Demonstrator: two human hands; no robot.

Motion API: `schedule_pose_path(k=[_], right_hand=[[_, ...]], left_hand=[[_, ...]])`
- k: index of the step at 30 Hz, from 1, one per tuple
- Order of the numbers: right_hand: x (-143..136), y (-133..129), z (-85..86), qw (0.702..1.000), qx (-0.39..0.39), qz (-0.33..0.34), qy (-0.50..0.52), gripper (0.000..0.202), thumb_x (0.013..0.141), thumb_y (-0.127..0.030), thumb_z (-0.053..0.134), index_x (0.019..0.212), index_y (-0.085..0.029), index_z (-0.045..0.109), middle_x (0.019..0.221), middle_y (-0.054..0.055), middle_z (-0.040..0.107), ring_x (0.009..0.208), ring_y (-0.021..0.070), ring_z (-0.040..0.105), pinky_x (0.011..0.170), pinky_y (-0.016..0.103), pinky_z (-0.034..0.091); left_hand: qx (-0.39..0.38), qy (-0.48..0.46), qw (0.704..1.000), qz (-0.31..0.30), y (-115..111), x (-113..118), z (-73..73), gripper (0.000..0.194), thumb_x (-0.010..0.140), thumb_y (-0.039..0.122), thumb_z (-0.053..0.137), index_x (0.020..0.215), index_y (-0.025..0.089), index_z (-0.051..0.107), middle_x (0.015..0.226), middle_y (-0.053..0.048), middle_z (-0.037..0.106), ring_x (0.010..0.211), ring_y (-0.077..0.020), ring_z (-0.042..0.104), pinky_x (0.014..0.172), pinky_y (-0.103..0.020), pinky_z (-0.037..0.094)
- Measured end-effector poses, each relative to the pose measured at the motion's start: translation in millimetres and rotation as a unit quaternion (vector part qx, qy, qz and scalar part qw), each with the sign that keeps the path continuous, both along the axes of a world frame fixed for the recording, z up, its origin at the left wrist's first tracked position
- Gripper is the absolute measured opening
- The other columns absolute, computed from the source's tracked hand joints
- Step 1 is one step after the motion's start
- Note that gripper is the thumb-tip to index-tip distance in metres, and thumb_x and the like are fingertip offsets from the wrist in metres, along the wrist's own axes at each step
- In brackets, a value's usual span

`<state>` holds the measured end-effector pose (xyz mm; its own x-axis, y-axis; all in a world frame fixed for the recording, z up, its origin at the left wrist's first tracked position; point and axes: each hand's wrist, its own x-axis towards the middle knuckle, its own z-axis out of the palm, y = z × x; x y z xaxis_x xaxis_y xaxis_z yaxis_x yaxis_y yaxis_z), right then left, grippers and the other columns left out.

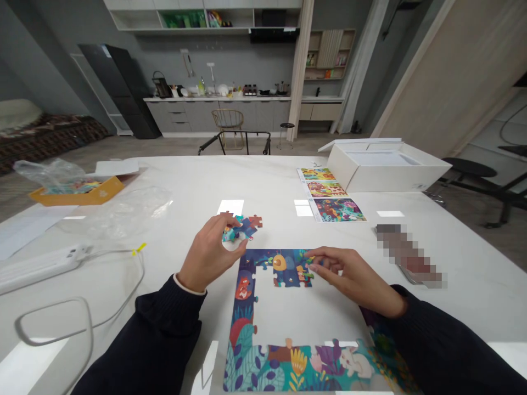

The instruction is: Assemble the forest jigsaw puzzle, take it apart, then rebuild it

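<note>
A partly assembled jigsaw puzzle (pixel 242 329) lies on the white table, its colourful border framing a bare middle. Several joined pieces reach down from its top edge. Beyond its upper left corner is a small pile of loose puzzle pieces (pixel 251 225). My left hand (pixel 209 249) curves over this pile, thumb and index finger apart; whether it touches a piece is unclear. At the puzzle's upper right, my right hand (pixel 349 272) has its thumb and index fingertips by the joined pieces, slightly apart. My right forearm hides part of the right border.
Three picture cards (pixel 340 210) lie behind the puzzle, beside an opened white box (pixel 382 170). A blurred-out flat object (pixel 407 255) sits at right. To the left are a power strip (pixel 45 266) with its cable, clear plastic wrap (pixel 132 211) and an orange tray (pixel 99 192).
</note>
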<state>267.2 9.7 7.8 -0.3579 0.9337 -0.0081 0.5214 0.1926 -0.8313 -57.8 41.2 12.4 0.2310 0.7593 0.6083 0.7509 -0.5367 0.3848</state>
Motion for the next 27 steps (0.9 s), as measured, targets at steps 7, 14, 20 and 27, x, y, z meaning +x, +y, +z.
schedule_pose_path(k=[7,14,20,27], right_hand=[[-22.3,-11.4,9.6,0.964,-0.165,0.024,0.206,0.045,0.091,-0.054,0.071,0.117,-0.018,0.067,0.089,0.007,0.079,0.074,0.0183,0.072,0.072,0.032,0.058],[-19.8,-7.6,7.9,0.963,-0.168,0.0,0.211,0.044,0.083,-0.057,0.078,0.098,-0.017,0.069,0.069,0.001,0.073,0.06,0.0153,0.068,0.065,0.03,0.055],[-20.2,-10.8,10.1,0.97,-0.152,0.008,0.191,0.041,0.085,-0.055,0.076,0.098,-0.018,0.065,0.068,0.0,0.072,0.059,0.0153,0.067,0.065,0.03,0.055],[-16.1,-14.0,11.1,0.985,-0.055,0.023,0.159,0.038,0.085,-0.037,0.079,0.115,-0.021,0.062,0.082,0.0,0.07,0.069,0.0141,0.066,0.071,0.03,0.058]], left_hand=[[-0.046,-0.094,0.982,-0.155,-48.8,72.7,9.8,0.033,0.082,0.014,0.078,0.106,0.022,0.056,0.1,-0.005,0.066,0.094,-0.0202,0.066,0.081,-0.033,0.057],[-0.109,-0.098,0.959,-0.241,-47.8,70.8,-6.1,0.038,0.087,0.022,0.08,0.119,0.024,0.059,0.119,-0.01,0.065,0.106,-0.0231,0.065,0.082,-0.034,0.059],[-0.127,-0.094,0.953,-0.259,-44.3,66.2,-12.2,0.035,0.088,0.015,0.074,0.12,0.024,0.063,0.119,-0.01,0.069,0.113,-0.0237,0.066,0.092,-0.037,0.06],[-0.098,-0.086,0.962,-0.24,-42.0,66.0,-9.4,0.031,0.087,0.018,0.076,0.114,0.023,0.062,0.112,-0.008,0.07,0.106,-0.0231,0.066,0.092,-0.038,0.058]])
